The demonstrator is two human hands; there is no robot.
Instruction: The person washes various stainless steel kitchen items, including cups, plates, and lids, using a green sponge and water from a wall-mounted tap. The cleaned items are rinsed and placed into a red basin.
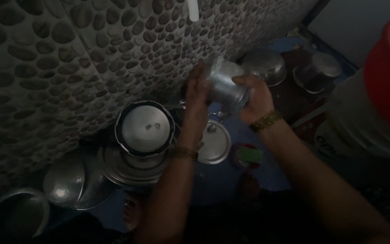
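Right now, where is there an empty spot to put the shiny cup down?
Bare blue floor shows between the green scrubber and the white bucket. It is crowded left of the round lid, around the stacked pots.

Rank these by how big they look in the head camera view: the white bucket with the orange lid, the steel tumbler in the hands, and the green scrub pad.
1. White bucket, though it sits near the camera.
2. Steel tumbler.
3. Green scrub pad.

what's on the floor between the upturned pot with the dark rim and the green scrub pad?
A round flat metal lid with a small knob, partly behind the left forearm, in the head view.
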